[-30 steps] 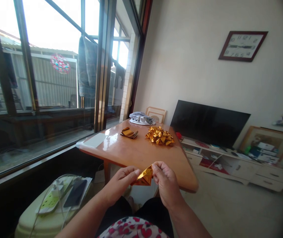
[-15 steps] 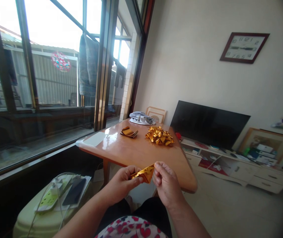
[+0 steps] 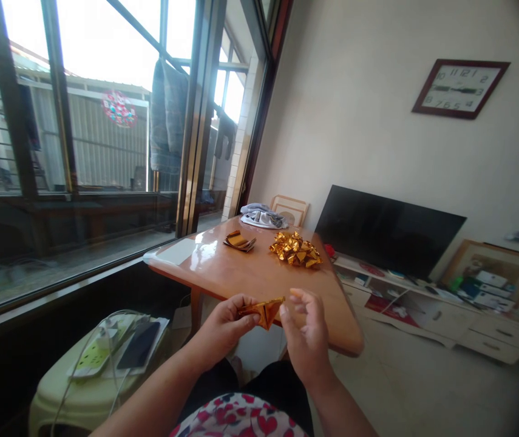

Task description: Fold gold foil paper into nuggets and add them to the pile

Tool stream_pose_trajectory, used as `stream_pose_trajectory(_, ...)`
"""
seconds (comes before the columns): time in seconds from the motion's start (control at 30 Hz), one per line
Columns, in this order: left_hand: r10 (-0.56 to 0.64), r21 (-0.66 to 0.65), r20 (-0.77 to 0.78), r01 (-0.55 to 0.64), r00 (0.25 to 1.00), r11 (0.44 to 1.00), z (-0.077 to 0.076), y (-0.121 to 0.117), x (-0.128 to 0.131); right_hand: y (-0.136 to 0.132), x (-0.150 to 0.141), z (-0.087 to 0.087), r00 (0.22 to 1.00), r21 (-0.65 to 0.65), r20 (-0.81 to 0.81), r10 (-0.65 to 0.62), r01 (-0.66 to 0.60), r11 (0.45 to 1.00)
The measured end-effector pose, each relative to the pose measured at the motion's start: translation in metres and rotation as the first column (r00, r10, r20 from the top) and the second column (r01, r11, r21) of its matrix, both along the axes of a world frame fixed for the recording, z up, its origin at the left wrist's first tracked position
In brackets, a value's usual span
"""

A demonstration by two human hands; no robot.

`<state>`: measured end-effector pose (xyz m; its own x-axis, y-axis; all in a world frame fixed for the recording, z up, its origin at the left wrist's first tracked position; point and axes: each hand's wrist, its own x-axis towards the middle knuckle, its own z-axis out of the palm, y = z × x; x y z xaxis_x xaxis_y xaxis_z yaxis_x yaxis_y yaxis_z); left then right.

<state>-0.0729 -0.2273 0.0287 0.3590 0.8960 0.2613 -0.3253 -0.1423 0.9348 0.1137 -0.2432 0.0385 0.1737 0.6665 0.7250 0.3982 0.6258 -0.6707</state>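
A partly folded piece of shiny gold paper (image 3: 268, 314) is pinched between the thumb and fingers of my left hand (image 3: 228, 331), above my lap at the near table edge. Its free end comes to a triangular shape with a dark crease. Close to that end, my right hand (image 3: 307, 331) has its thumb and fingers apart, with nothing seen between them. Farther up the table lies a heap of folded gold paper pieces (image 3: 296, 249). To its left is a small stack of flat gold paper sheets (image 3: 240, 241).
The wooden table (image 3: 241, 276) carries folded cloth (image 3: 263, 216) at its far end and a white sheet (image 3: 175, 251) at left. A green stool (image 3: 50, 388) beside me holds a power strip (image 3: 93, 358) and a phone (image 3: 139, 345). A television (image 3: 391, 227) stands beyond.
My right hand has let go of the gold paper's tip and its fingers have spread. The paper has turned slightly in my left hand. The view has shifted a little left.
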Motion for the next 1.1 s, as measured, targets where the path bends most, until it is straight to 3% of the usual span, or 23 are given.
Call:
stream_pose_trajectory(0.07,-0.006,0.001,0.015,0.006,1.000,1.000,0.0004,-0.0003,-0.0002,-0.0021,0.0020,0.0024,0.969,0.134,0.242,-0.057,0.024,0.991)
stream_pose_trajectory(0.17,-0.039,0.030,0.000,0.039,0.999,0.999,0.0001,-0.0004,-0.0005,-0.0022,0.0023,0.0046,0.907,0.172,0.415,-0.074,0.002,0.985)
stream_pose_trajectory(0.33,-0.025,0.054,-0.033,0.027,0.999,0.998,-0.0010,0.0002,0.0001,0.0006,0.0005,0.0038,0.891,0.165,0.445,-0.090,0.017,0.986)
stream_pose_trajectory(0.5,0.063,0.065,-0.070,-0.059,0.995,0.996,-0.0002,0.0005,0.0002,-0.0042,0.0006,0.0073,0.897,0.102,0.443,0.002,-0.053,0.993)
stream_pose_trajectory(0.63,0.057,0.082,-0.088,-0.049,0.995,0.995,0.0009,0.0002,-0.0007,-0.0061,-0.0010,0.0096,0.949,0.011,0.296,0.107,-0.116,0.993)
stream_pose_trajectory(0.77,0.073,0.110,-0.112,-0.060,0.991,0.992,0.0009,-0.0001,-0.0007,-0.0016,-0.0044,0.0051,0.994,-0.146,-0.009,0.105,-0.106,0.984)
stream_pose_trajectory(0.9,0.074,0.121,-0.110,-0.060,0.991,0.991,-0.0002,-0.0008,0.0005,0.0015,-0.0063,0.0003,0.951,-0.324,-0.215,0.220,-0.282,0.903)
stream_pose_trajectory(1.1,0.106,0.035,0.023,-0.106,0.994,0.994,0.0038,-0.0048,0.0037,-0.0012,-0.0070,0.0016,0.890,-0.353,-0.331,0.313,-0.424,0.834)
